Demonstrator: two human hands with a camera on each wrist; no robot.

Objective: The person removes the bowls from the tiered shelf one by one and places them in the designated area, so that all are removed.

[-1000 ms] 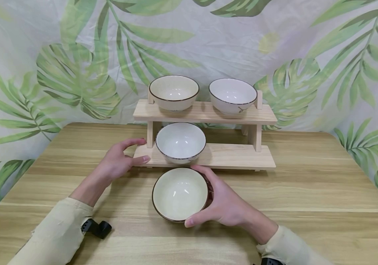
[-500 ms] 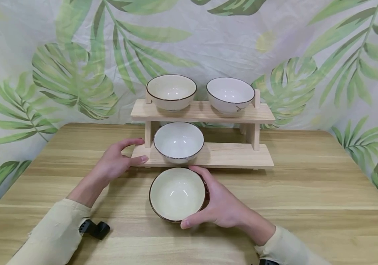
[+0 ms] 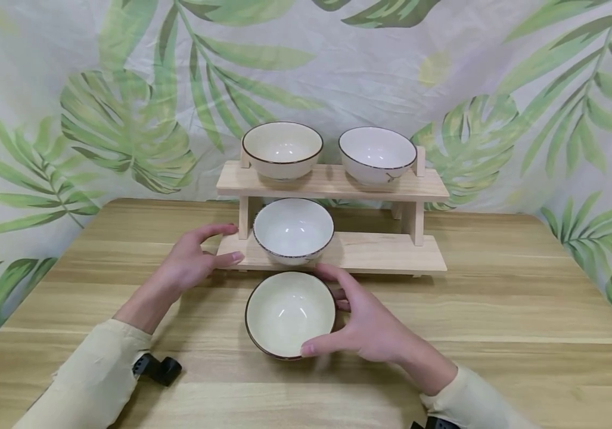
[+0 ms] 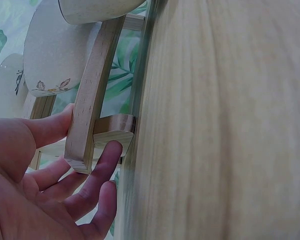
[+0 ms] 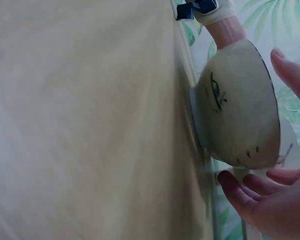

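A cream bowl with a brown rim (image 3: 291, 316) stands upright on the table in front of a two-tier wooden stand (image 3: 391, 253). My right hand (image 3: 367, 325) is spread round the bowl's right side, thumb by the near rim. In the right wrist view, gaps show between the bowl (image 5: 242, 110) and the thumb (image 5: 290, 70) and lower fingers. At the stand's left end, my left hand (image 3: 193, 259) holds the lower board (image 4: 87, 95); in the left wrist view its thumb lies on one face and its fingers curl past the other.
On the lower tier sits a white bowl (image 3: 293, 231), just behind the cream one. The upper tier carries another cream bowl (image 3: 282, 150) at left and a white bowl (image 3: 378, 155) at right. A leaf-printed cloth (image 3: 370, 71) hangs behind the wooden table (image 3: 525, 333).
My right hand has loosened and shifted slightly right, so a gap now shows beside the cream bowl. The bowl stays in place, and my left hand keeps its hold on the stand.
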